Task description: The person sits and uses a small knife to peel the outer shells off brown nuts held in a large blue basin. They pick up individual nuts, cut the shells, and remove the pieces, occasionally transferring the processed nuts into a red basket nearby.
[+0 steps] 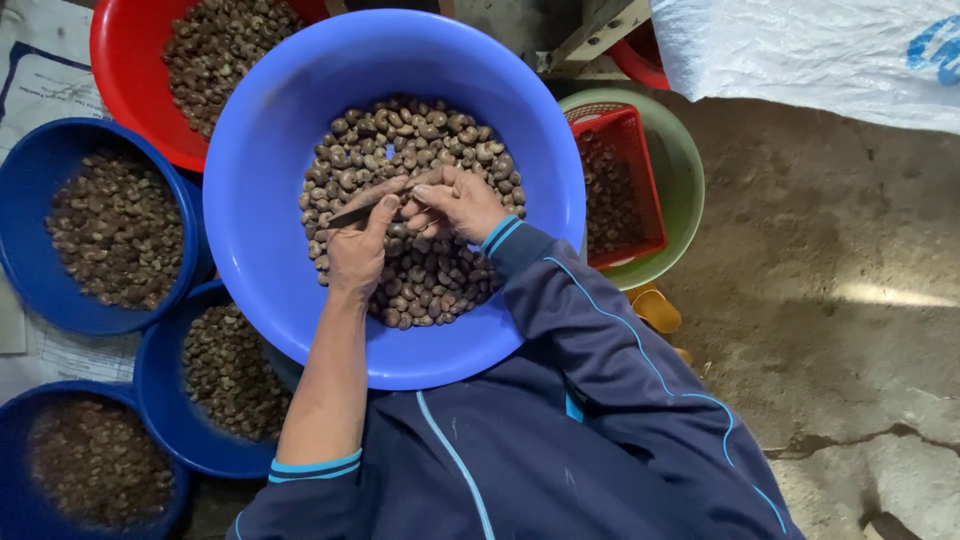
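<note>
While both hands meet over large round blue plastic basin [260,180], heaped with brown shelled nuts [420,150]. Left hand [355,250] closed around thin dark knife-like blade [352,215], thumb pressed along it, forearm bare with sleeve pushed up. Right hand [455,200] curled, fingertips pinching a small nut against blade tip; nut itself too hidden to make out. Dark blue jacket sleeve with light blue piping [600,340] on right arm. Round about on floor: red plastic bowl of nuts [125,80] at upper left, three darker blue bowls [30,260] of smaller brown pieces at left, red slotted basket [625,130] inside green bowl [685,180] at right. White woven sack [800,50] at upper right, bare concrete floor [830,300] beneath.
</note>
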